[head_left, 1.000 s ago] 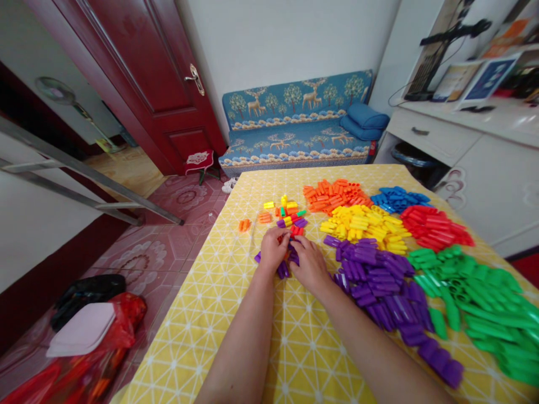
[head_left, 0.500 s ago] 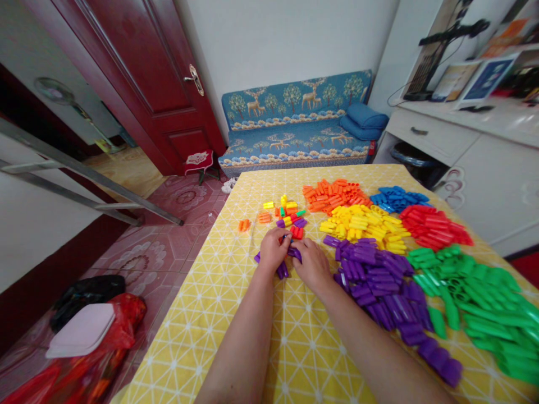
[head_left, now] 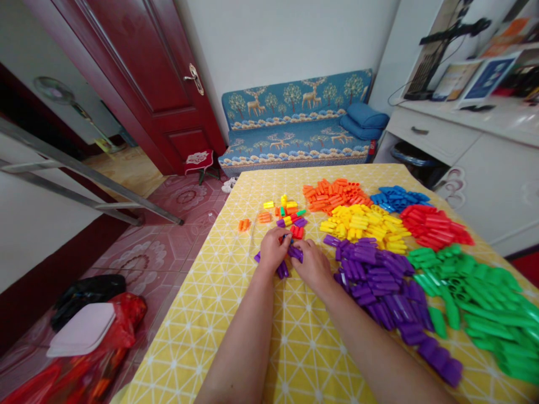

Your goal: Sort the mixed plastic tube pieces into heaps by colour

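My left hand [head_left: 274, 248] is closed, its thumb and fingertips pinched near a small blue piece [head_left: 288, 239]. Opposite it, my right hand [head_left: 312, 261] has its fingers closed on a purple plastic tube piece [head_left: 296, 253]. The fingertips of both hands nearly meet, and they partly hide what lies between them. More purple tubes [head_left: 282, 270] lie on the cloth below and beside the left hand. Just beyond the fingers are red tubes [head_left: 297, 232] and a joined multicoloured stick [head_left: 291, 219] of purple, yellow, red and green.
Sorted piles of orange [head_left: 332, 195], yellow [head_left: 362, 227], blue [head_left: 398, 199], red [head_left: 433, 226], purple [head_left: 379, 275] and green tubes [head_left: 484, 303] cover the table's right side. Loose orange pieces [head_left: 243, 225] lie at left on the yellow tablecloth [head_left: 202, 314]. A patterned sofa [head_left: 295, 123] stands behind.
My right hand has shifted very slightly, and a little more of the purple tube shows beside its fingers. The left hand stays nearly in place.
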Demonstrator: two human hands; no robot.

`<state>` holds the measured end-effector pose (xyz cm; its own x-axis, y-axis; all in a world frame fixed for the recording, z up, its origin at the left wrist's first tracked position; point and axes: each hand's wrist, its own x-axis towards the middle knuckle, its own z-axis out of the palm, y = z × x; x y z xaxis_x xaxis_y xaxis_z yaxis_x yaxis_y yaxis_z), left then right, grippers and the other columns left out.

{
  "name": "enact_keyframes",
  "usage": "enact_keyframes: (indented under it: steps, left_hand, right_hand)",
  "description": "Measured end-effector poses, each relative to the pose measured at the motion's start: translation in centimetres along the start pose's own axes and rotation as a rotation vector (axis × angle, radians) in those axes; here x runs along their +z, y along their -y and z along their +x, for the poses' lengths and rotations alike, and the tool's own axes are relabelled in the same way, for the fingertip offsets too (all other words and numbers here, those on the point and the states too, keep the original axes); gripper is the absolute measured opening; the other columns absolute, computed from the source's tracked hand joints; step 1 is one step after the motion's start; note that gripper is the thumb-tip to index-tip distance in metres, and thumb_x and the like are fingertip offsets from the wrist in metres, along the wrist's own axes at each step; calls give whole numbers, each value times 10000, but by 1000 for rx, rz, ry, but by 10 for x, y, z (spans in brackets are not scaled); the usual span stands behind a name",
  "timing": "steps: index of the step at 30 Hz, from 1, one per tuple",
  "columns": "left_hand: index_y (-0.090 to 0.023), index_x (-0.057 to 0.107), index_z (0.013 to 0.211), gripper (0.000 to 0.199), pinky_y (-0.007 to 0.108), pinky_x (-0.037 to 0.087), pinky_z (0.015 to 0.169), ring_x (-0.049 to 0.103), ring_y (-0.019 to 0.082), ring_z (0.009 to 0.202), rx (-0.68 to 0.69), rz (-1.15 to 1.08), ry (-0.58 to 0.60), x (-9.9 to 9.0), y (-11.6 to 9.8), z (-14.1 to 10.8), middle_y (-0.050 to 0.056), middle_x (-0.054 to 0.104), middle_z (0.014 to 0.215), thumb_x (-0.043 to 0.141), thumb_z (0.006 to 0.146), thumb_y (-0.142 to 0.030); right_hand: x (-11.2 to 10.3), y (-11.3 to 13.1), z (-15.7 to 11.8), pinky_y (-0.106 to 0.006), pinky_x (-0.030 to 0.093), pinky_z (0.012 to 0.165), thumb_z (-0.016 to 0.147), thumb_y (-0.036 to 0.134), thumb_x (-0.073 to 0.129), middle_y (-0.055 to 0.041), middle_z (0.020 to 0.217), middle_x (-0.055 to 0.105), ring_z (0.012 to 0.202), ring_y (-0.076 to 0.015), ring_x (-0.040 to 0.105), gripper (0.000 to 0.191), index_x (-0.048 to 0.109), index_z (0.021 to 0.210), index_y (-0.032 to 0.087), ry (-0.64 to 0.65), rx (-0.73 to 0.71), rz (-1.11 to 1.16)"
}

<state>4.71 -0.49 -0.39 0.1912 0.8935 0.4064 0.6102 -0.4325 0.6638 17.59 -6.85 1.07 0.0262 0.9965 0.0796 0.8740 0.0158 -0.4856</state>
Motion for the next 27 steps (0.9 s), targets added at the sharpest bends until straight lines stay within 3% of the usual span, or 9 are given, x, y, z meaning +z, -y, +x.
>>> enact_keyframes:
  steps: [18, 22, 27]
  left_hand:
    - [-199, 722, 872, 134, 309, 503, 841, 653, 181, 894, -7, -8, -1, -1, 2, 0, 46, 728, 925, 589, 865, -203]
    - [-198, 724, 880, 133, 312, 504, 838, 655, 184, 896, -4, -12, 1, 0, 2, 0, 48, 731, 932, 593, 859, -199]
    - [-197, 731, 885, 145, 322, 505, 834, 661, 191, 890, -18, -6, 5, 0, 2, 1, 55, 738, 930, 588, 864, -212]
  right_hand:
    - [-5, 2, -2, -267, 439, 759, 844, 269, 589, -54, 1077, 656, 937, -192, 638, 297, 650, 1133, 233, -32, -14, 82]
    - [-23, 6, -6, -270, 432, 724, 835, 289, 604, -39, 1018, 673, 881, -192, 646, 247, 678, 1068, 251, 5, -23, 22]
    - [-63, 6, -17, -258, 445, 727, 815, 259, 634, -16, 1008, 692, 799, -156, 642, 266, 687, 1075, 267, 37, -131, 62]
